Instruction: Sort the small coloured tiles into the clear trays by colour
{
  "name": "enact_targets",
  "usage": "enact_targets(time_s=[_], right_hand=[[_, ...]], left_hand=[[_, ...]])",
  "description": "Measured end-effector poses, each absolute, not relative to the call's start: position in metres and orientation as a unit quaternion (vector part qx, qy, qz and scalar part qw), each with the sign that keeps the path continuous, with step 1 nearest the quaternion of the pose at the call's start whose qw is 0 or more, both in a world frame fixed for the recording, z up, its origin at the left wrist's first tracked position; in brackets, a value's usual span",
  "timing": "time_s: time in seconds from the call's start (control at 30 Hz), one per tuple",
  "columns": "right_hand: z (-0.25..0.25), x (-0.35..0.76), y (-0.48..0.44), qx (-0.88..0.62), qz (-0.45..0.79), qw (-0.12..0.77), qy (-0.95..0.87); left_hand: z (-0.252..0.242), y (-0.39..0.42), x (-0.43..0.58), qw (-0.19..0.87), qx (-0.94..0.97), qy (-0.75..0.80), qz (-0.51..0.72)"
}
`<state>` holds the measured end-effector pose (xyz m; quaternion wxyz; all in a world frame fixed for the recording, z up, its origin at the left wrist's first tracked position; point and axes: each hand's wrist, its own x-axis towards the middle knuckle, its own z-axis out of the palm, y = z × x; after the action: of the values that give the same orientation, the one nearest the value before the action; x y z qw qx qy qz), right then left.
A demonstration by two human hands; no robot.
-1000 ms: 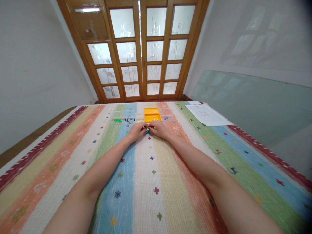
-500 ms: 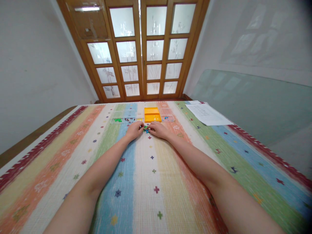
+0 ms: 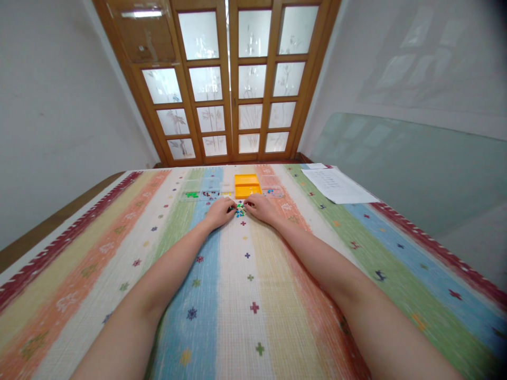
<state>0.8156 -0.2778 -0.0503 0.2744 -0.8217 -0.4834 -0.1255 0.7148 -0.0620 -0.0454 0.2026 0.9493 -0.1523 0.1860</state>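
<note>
Blue and green, the small pieces lie in a loose cluster on the bench between the curled left hand and right hand, just beside each, though whether either grips one cannot be told, with the yellow-orange case just beyond them.

One left hand, one right hand. One yellow plastic box. Coloured pieces between hands: several, too small to count. Four clear compartments holding more pieces. Two paper sheets. Fifteen glass door panes. One striped tablecloth.
</note>
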Motion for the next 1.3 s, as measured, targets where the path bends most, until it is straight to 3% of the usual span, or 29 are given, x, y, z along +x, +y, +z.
enact_targets(time_s=[0.47,0.9,1.07,1.3], right_hand=[[-0.056,0.873,-0.324,-0.888,-0.251,0.330,-0.200],[-0.058,0.876,-0.332,-0.919,-0.207,0.315,-0.116],[-0.057,0.874,-0.330,-0.923,-0.200,0.298,-0.138],[-0.056,0.857,-0.309,-0.895,-0.153,0.280,-0.312]], left_hand=[[-0.047,-0.060,0.716,0.178,0.949,-0.188,0.179],[-0.046,-0.059,0.714,0.144,0.960,-0.164,0.174],[-0.043,-0.058,0.713,0.133,0.963,-0.160,0.173],[-0.043,-0.056,0.712,0.139,0.966,-0.125,0.177]])
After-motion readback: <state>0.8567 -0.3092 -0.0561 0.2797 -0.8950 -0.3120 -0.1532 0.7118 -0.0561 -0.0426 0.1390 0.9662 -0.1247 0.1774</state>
